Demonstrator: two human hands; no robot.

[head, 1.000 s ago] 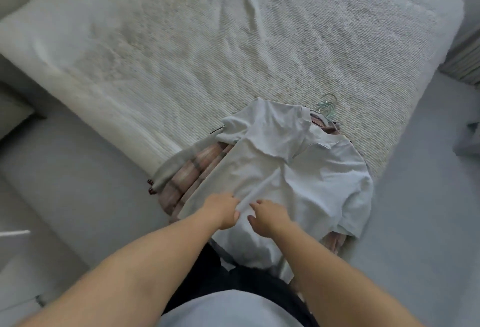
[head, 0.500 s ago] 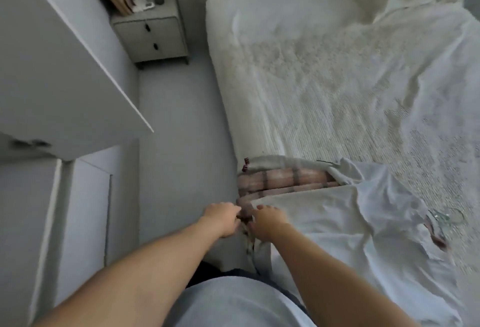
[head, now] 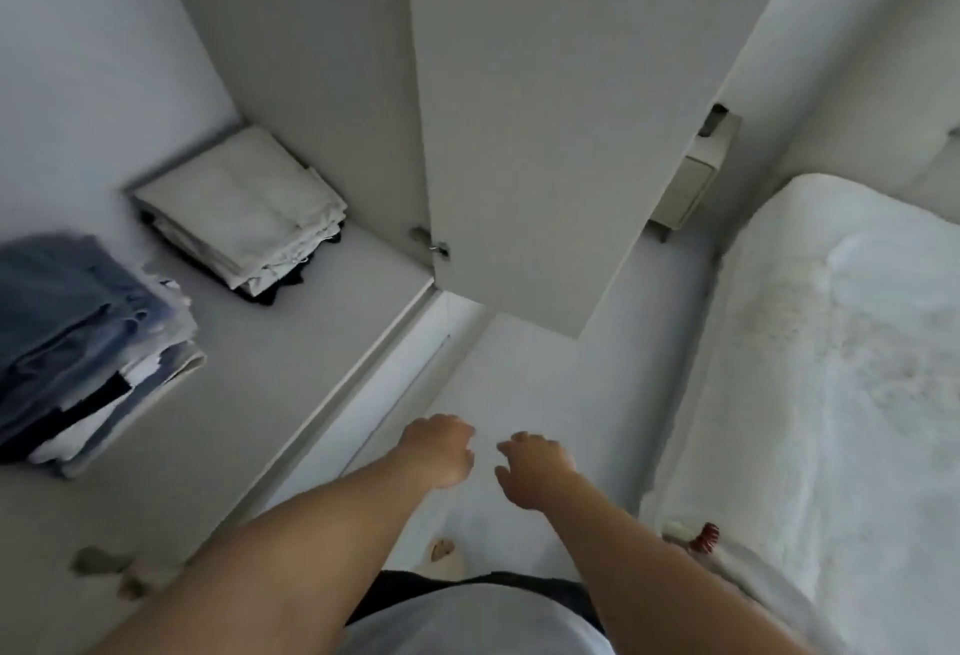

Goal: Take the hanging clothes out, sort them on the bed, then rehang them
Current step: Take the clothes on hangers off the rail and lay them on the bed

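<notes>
**Two empty hands over the floor**

Left hand (head: 439, 451) low in the middle of the frame, fingers loosely curled, holding nothing. Right hand (head: 535, 467) just beside it, apart, fingers a little spread and bent, holding nothing too. Both over the pale floor (head: 519, 368).

Bed (head: 831, 394) down the right side, white and fluffy. At its near edge, lower right, a small bit of the clothes (head: 691, 535) peeking out: a pale scrap and a red frilly bit, just beside the right arm. Rest of the pile out of the frame.

Open door (head: 545, 108) of the wardrobe in the upper middle, with hinges on its left edge. Wardrobe shelf (head: 311, 332) on the left. White folded stack (head: 239, 223) near the back corner of the shelf, something dark under it. Blue folded stack (head: 83, 342) at the far left, with white and black cloth below it.

Small nightstand (head: 691, 176) behind the door, upper right, next to the bed's top end. One foot (head: 444, 550) near the bottom middle, on the floor.
</notes>
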